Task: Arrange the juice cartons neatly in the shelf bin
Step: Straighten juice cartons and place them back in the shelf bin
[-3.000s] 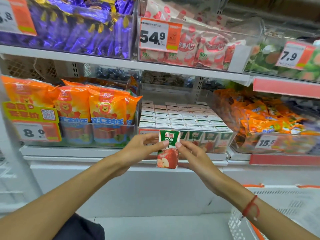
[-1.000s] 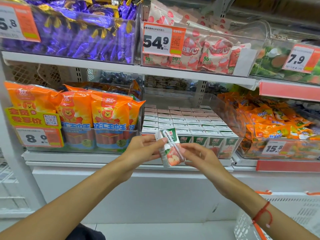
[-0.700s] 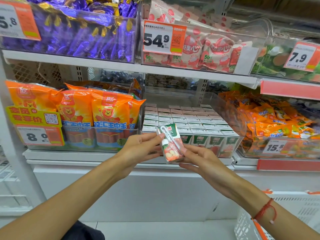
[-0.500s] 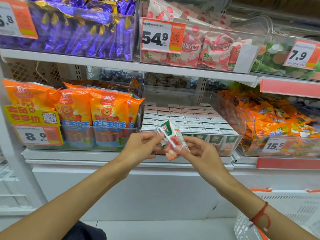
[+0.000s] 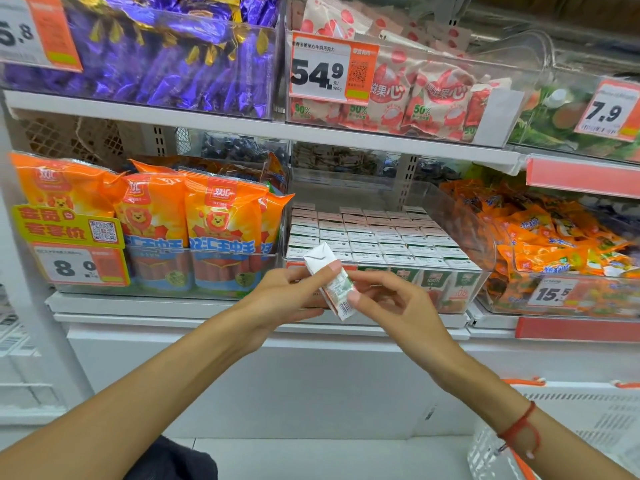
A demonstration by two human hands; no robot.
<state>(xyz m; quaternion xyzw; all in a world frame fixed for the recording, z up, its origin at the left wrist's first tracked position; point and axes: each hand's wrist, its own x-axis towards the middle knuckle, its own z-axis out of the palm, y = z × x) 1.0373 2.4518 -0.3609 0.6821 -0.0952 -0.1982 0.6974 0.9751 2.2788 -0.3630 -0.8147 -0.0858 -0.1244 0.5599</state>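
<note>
A small juice carton [image 5: 329, 282] is tilted in front of the shelf, its white top and barcode side turned toward me. My left hand [image 5: 287, 299] grips it from the left with the thumb across its upper side. My right hand [image 5: 391, 306] pinches its lower right edge with the fingertips. Just behind, a clear shelf bin [image 5: 481, 251] holds several rows of upright green and white juice cartons [image 5: 374, 237].
Orange sausage packs [image 5: 187, 220] fill the bin to the left, orange snack bags [image 5: 554, 237] the bin to the right. The upper shelf [image 5: 242, 128] carries purple and pink candy bins. A white basket [image 5: 571, 427] with orange trim sits at lower right.
The carton has been turned in both hands from front-facing upright to tilted, with its white top and barcode side toward me. Both hands stay in front of the bin.
</note>
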